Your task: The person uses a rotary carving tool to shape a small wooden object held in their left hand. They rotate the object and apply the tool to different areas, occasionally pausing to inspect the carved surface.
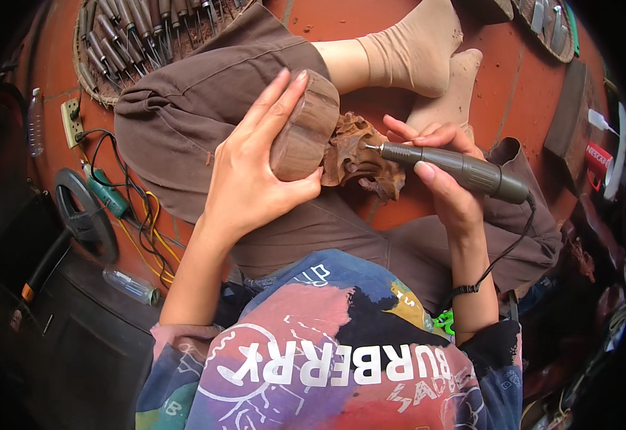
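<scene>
My left hand (248,168) is wrapped round a thick brown wooden block (313,118) with scalloped sides, fingers along its far edge and thumb underneath. Against the block's right side sits a rugged, reddish-brown carved wood piece (356,154), full of twists and hollows. Whether the two are one piece I cannot tell. In my right hand (458,201) is a dark grey rotary carving tool (463,168), held like a pen between thumb and fingers. Its thin metal tip meets the carved wood from the right. A black cord runs from the tool's back end down past my right wrist.
My crossed legs in brown trousers (177,143) surround the work. A woven tray (101,89) of wooden-handled chisels (137,21) lies at far left. Cords (141,186), a power socket (71,122) and plastic bottles (130,283) lie left. A wooden block (570,122) and red cup (598,165) stand right.
</scene>
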Demonstrator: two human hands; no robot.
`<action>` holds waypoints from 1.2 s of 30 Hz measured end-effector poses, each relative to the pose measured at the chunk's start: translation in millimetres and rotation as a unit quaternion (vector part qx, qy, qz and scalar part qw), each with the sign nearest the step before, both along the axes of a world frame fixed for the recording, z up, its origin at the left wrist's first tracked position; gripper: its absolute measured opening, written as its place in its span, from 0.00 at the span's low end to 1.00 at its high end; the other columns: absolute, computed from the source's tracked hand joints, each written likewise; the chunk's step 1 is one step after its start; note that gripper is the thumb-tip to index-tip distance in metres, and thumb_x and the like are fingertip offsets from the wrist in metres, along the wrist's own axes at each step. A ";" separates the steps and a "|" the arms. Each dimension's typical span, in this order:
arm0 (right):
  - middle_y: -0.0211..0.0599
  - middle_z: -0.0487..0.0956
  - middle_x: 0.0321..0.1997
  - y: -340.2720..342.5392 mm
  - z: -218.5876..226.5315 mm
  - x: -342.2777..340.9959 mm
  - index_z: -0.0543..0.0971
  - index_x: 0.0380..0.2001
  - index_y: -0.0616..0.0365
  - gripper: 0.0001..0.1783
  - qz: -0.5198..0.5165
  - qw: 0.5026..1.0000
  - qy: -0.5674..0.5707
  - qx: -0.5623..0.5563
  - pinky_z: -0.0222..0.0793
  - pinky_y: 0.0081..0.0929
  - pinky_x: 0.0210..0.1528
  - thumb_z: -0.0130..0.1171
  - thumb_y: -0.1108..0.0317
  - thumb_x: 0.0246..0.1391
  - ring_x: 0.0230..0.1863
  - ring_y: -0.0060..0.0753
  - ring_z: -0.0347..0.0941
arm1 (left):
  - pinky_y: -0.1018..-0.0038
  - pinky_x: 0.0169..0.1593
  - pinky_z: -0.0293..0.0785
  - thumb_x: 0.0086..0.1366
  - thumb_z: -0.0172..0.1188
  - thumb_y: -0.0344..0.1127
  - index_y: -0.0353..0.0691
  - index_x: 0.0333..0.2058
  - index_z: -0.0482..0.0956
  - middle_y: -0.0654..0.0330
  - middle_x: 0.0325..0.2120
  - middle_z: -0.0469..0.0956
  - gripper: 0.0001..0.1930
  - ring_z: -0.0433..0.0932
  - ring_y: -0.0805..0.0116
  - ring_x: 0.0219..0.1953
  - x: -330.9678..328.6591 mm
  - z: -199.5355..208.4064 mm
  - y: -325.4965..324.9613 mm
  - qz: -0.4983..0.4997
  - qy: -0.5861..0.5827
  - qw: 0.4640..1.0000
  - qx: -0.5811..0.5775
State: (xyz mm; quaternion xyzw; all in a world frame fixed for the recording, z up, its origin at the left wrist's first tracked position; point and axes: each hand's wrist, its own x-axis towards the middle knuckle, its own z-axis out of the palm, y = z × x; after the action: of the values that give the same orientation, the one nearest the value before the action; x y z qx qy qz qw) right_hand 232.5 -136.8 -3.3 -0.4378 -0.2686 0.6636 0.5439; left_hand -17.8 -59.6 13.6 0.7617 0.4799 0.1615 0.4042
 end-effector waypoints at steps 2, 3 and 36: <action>0.41 0.79 0.42 5.5 0.7 -2.4 0.76 0.39 0.64 0.11 -0.008 1.000 0.010 -0.009 0.64 0.50 0.67 0.65 0.78 0.52 0.65 0.58 0.68 | 0.60 0.57 0.75 0.43 0.72 0.34 0.53 0.66 0.67 0.45 0.64 0.66 0.46 0.74 0.45 0.59 5.5 4.2 0.7 0.012 0.004 1.000 -0.007; 0.41 0.79 0.42 7.7 0.5 -2.5 0.76 0.39 0.64 0.11 -0.016 1.000 0.014 -0.001 0.64 0.50 0.67 0.65 0.78 0.52 0.65 0.59 0.68 | 0.60 0.57 0.75 0.43 0.72 0.35 0.53 0.66 0.67 0.45 0.64 0.67 0.46 0.74 0.45 0.59 9.4 7.9 0.1 0.025 0.042 0.999 -0.024; 0.41 0.81 0.41 11.9 -18.2 20.9 0.74 0.37 0.65 0.08 0.031 0.987 -0.157 0.016 0.70 0.38 0.62 0.62 0.79 0.55 0.57 0.57 0.76 | 0.71 0.59 0.72 0.47 0.70 0.24 0.34 0.60 0.71 0.56 0.50 0.80 0.38 0.78 0.68 0.52 51.2 -4.3 13.0 0.005 -0.216 0.960 -0.180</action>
State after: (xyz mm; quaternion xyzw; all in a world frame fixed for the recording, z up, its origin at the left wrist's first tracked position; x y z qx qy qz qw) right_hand 253.4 -125.0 -21.6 -0.5195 -0.3747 0.5988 0.4809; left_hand 33.4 -46.6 9.4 0.6207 0.4062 0.2353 0.6280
